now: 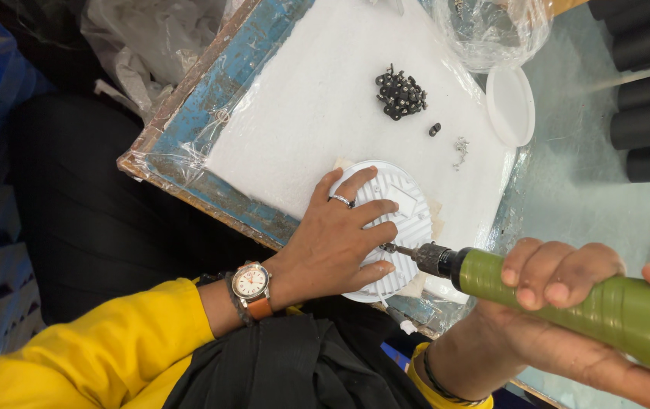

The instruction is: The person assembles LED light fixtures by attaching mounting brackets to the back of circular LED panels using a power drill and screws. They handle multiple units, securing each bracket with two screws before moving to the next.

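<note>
Pressing my spread left hand (332,242) on the white ribbed disc (397,220) to steady it, right hand (567,303) gripping the green electric screwdriver (567,299).

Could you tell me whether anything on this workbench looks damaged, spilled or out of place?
Mostly tidy. The blue board edge is chipped and worn under wrinkled plastic wrap. One black screw and some silvery bits lie apart from the screw pile.

You have a matt white ribbed housing (397,220) on a rough white foam pad (317,98), a smooth matt green plastic driver (567,299), dark glossy metal screws (400,93) and crinkled clear film (492,30).
</note>
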